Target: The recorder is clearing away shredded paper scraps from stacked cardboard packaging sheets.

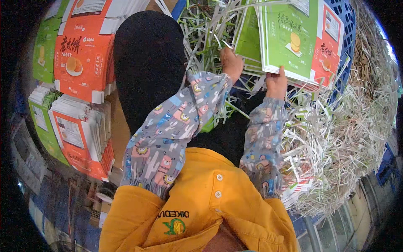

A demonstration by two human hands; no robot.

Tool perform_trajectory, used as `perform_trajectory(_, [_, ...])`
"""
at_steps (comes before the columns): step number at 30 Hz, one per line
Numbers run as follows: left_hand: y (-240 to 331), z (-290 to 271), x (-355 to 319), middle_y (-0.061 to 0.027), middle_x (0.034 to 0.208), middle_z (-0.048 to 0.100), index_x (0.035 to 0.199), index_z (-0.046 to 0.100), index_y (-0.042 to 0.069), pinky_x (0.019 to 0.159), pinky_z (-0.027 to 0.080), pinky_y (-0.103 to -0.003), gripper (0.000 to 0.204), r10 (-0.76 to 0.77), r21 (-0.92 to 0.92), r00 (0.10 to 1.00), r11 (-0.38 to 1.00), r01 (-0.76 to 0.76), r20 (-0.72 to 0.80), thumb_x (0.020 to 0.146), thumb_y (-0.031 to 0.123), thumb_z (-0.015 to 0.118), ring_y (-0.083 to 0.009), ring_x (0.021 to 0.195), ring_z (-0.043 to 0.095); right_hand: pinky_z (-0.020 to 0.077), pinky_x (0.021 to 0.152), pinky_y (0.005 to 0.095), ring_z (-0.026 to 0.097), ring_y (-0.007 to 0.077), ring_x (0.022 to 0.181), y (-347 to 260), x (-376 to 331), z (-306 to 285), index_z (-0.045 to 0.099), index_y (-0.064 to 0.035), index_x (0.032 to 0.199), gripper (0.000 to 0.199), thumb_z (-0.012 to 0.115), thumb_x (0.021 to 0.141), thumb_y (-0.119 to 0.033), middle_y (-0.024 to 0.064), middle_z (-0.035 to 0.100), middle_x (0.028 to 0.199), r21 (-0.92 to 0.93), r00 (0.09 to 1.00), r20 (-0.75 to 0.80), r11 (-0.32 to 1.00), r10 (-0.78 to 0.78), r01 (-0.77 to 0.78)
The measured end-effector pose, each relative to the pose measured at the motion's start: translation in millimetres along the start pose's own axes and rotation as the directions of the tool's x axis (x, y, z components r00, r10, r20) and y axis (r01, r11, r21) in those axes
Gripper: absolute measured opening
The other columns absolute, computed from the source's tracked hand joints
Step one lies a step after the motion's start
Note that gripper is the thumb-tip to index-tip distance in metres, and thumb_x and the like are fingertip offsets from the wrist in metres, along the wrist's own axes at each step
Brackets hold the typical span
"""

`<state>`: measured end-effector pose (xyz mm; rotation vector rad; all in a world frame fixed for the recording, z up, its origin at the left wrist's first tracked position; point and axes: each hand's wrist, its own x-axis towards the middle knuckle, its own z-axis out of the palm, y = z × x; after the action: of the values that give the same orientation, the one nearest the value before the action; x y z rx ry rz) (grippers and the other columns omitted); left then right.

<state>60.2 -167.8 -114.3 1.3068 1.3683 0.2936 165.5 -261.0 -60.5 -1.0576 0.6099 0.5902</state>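
Observation:
My right hand [276, 84] grips the lower edge of a stack of flat printed cardboard box blanks [294, 33], thumb on top and the other fingers underneath. The blanks are green and orange-red, with white edges. To its left, my left hand [232, 64] is closed beside loose shredded paper [205, 38], and a thin white paper strip [226, 43] shows at its fingertips. Further green blanks [249, 35] lie under and just left of the held stack, partly covered by it. Patterned grey sleeve covers are on both forearms.
Stacked red blanks [86, 63] and green blanks [45, 50] stand on brown cardboard at the left, with more bundles [82, 130] nearer. A blue plastic crate [346, 31] edges the work area at the right. Beyond it lies a large heap of shredded paper [340, 147].

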Motion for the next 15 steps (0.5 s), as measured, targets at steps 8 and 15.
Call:
perform_trajectory(8, [4.4, -2.6, 11.8, -0.0202, 0.09, 0.049, 0.08, 0.05, -0.004, 0.075, 0.038, -0.038, 0.017, 0.005, -0.04, 0.994, 0.999, -0.01, -0.111, 0.066, 0.005, 0.052, -0.0333, 0.085, 0.047, 0.0466, 0.071, 0.0341, 0.054, 0.0185, 0.081, 29.4, 8.6, 18.0, 0.049, -0.0075, 0.1, 0.018, 0.048, 0.085, -0.017, 0.0065, 0.055, 0.094, -0.066, 0.998, 0.06, 0.998, 0.02, -0.016])
perform_trajectory(15, [26.6, -23.4, 15.9, -0.007, 0.073, 0.055, 0.083, 0.05, 0.0, 0.055, 0.043, -0.027, 0.013, -0.201, -0.532, 0.966, 0.807, 0.257, 0.161, 0.072, 0.007, 0.053, -0.0158, 0.061, 0.053, 0.0473, 0.057, 0.0308, 0.054, 0.0175, 0.069, 38.4, 3.0, 28.3, 0.048, -0.0045, 0.097, 0.019, 0.049, 0.085, -0.019, 0.0067, 0.056, 0.084, -0.192, 0.998, 0.006, 0.98, 0.059, -0.057])
